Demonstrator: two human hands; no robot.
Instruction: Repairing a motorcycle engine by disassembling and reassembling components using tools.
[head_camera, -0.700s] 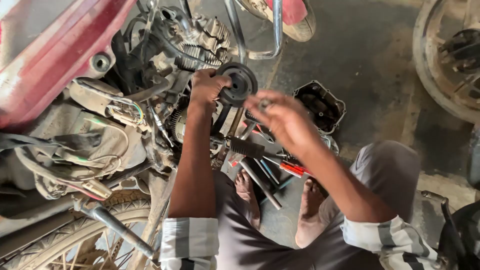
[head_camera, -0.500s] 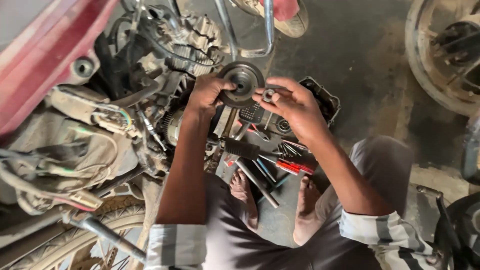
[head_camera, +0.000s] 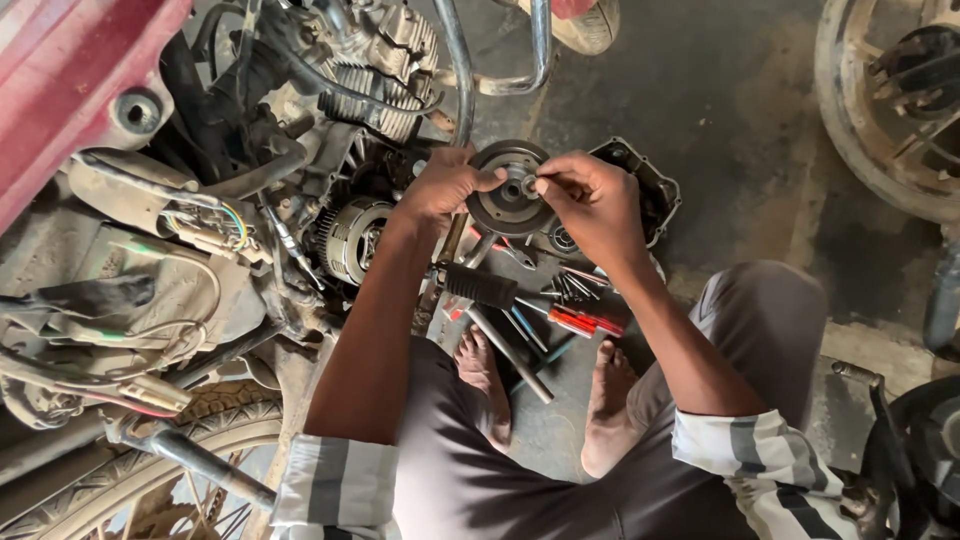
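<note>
My left hand (head_camera: 447, 186) grips the left rim of a round dark metal clutch disc (head_camera: 505, 200), holding it up beside the open side of a motorcycle engine (head_camera: 352, 235). My right hand (head_camera: 592, 200) pinches a small metal piece (head_camera: 530, 184) against the centre of that disc. The exposed clutch basket on the engine sits just left of my left forearm. My bare feet rest on the floor below the hands.
A removed black engine cover (head_camera: 650, 185) lies on the floor behind my right hand. Screwdrivers and small tools (head_camera: 575, 310) are scattered by my feet, near the footrest (head_camera: 480, 285). A red fuel tank (head_camera: 70, 80), wiring, a front tyre (head_camera: 150, 450) and another wheel (head_camera: 890, 110) surround me.
Both hands have come together: the right hand moved left and brought the small piece onto the disc's centre. The left hand kept holding the disc.
</note>
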